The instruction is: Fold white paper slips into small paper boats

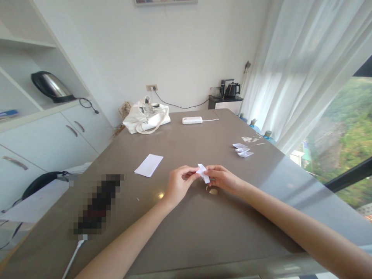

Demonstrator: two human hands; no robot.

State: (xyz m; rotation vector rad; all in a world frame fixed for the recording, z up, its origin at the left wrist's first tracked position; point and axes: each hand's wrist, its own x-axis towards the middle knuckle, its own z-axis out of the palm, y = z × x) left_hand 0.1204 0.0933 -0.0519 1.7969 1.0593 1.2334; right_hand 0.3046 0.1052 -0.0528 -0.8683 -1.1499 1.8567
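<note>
A small folded white paper [204, 174] is held just above the table between both hands. My left hand [180, 181] pinches its left edge with thumb and fingertips. On the other side, my right hand [223, 178] grips it between thumb and fingers. Several folded paper boats [244, 150] sit in a group farther off to the right. To the left lies a stack of white paper sheets [149, 165], flat on the table.
The brown table [186, 145] carries a white bag [148, 118] and a white power bank [192, 120] at its far end. Paper scraps [250, 138] lie near the right edge. A blurred-out dark device [97, 205] with a white cable [72, 259] is at the left.
</note>
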